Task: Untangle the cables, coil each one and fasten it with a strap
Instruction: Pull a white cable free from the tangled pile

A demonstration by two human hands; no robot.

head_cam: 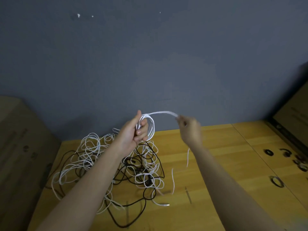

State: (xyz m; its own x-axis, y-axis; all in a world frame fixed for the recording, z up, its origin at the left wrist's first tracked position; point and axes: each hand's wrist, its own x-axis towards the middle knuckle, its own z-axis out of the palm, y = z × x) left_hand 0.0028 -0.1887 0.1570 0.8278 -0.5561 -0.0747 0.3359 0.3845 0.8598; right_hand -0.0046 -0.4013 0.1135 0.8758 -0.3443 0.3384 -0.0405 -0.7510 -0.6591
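We hold one white cable coil point(147, 126) gripped in our left hand point(133, 133), above the tangle point(116, 165) of white and black cables; our right hand point(190, 129) pinches its free end. About five straps point(277, 180) lie near the worktop's point(225, 150) right edge, bare wood between.

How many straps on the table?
5 rolled straps seen, all at the table's right side: strap, strap, strap, strap, strap. Blurry; more may be hidden.

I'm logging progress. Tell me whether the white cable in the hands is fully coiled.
Not fully. The left hand holds several loops of the white cable, but a stretch runs out to the right hand.
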